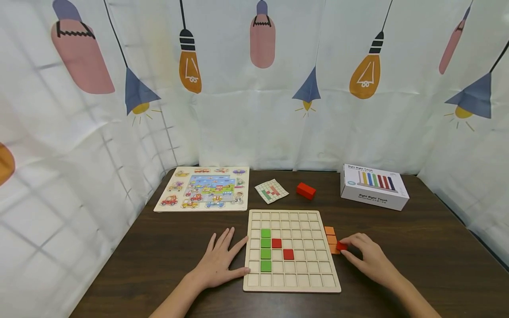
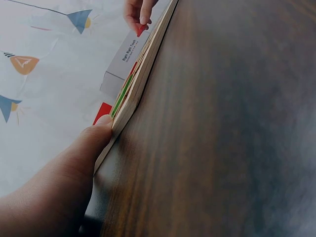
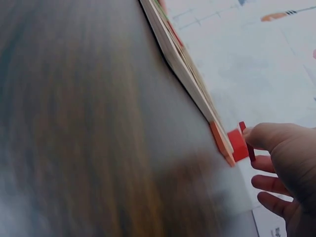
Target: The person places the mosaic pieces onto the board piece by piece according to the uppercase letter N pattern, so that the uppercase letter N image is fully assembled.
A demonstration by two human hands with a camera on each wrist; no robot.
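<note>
A wooden grid board [image 1: 304,216] lies on the table, with a column of green square tiles [image 1: 266,254] and two red tiles [image 1: 288,254] set in its cells. My left hand [image 1: 220,260] lies spread at the board's left side, its thumb on the left edge. In the left wrist view the thumb [image 2: 101,126] touches the board's rim. Just off the board's right edge, my right hand [image 1: 367,256] pinches a red square tile [image 1: 341,246] between thumb and finger. Several orange tiles [image 1: 331,239] sit in a column between that hand and the board.
Behind the board are a pattern card [image 1: 271,191] and a red block [image 1: 305,191]. A vehicle picture puzzle [image 1: 163,204] lies at the back left. At the back right stands a white box [image 1: 374,187]. A printed curtain [image 1: 246,128] hangs behind the table.
</note>
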